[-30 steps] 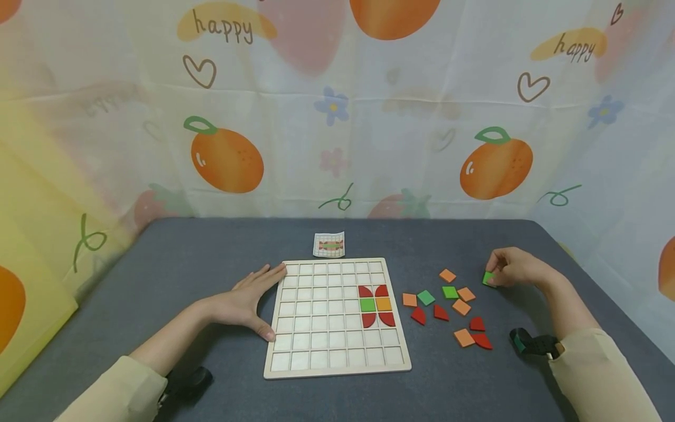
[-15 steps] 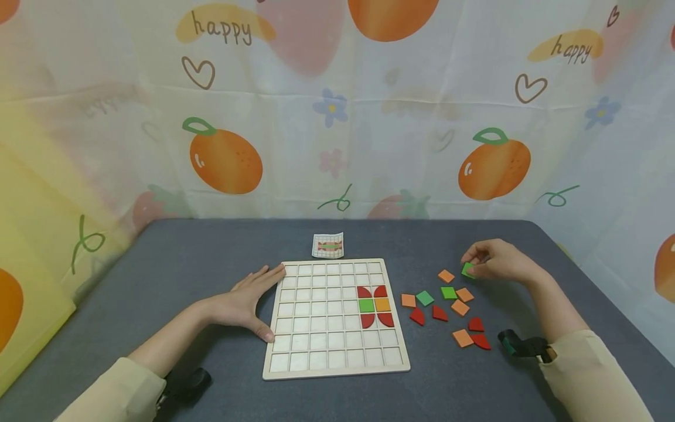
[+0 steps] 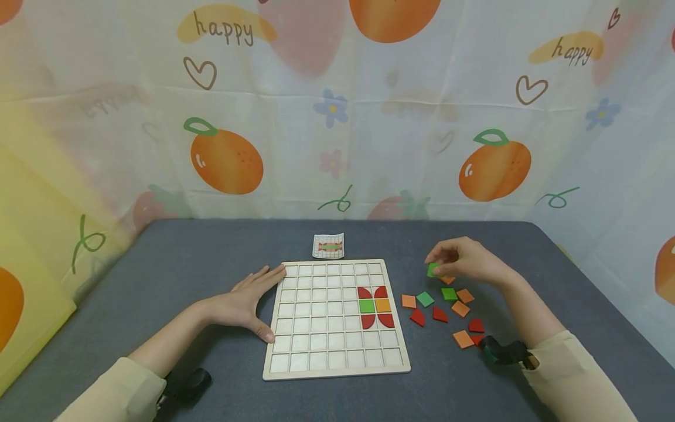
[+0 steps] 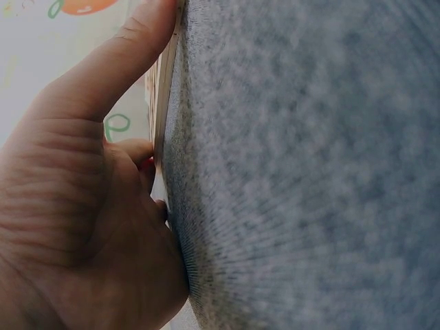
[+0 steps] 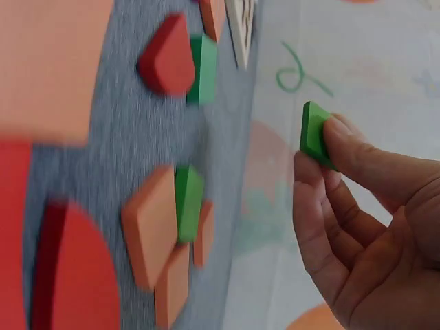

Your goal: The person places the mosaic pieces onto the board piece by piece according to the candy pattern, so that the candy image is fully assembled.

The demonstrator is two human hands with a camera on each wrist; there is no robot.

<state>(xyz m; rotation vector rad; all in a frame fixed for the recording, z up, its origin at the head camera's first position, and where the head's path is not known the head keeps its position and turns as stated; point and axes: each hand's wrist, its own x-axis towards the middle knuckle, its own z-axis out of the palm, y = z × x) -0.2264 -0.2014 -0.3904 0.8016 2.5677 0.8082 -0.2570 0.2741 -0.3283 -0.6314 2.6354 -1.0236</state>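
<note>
My right hand (image 3: 469,259) pinches a green square tile (image 5: 314,134) between thumb and fingers, above the loose tiles to the right of the board. My left hand (image 3: 245,302) lies spread at the left edge of the wooden grid board (image 3: 337,374), its thumb and fingertips on the rim. Toward the board's right side, a green tile (image 3: 366,306) and an orange tile (image 3: 382,305) sit side by side in cells. Red quarter-round tiles (image 3: 387,320) fill the cells above and below them. In the left wrist view the thumb (image 4: 130,51) touches the board's edge.
Loose orange squares (image 3: 463,339), green squares (image 3: 425,299) and red quarter-rounds (image 3: 440,313) are scattered right of the board. Behind the board lies a small pattern card (image 3: 329,246). A printed curtain (image 3: 390,117) hangs along the table's back edge.
My right hand has carried the green tile leftward from the far right of the loose tiles, toward the board. My left hand has stayed in place on the board's edge.
</note>
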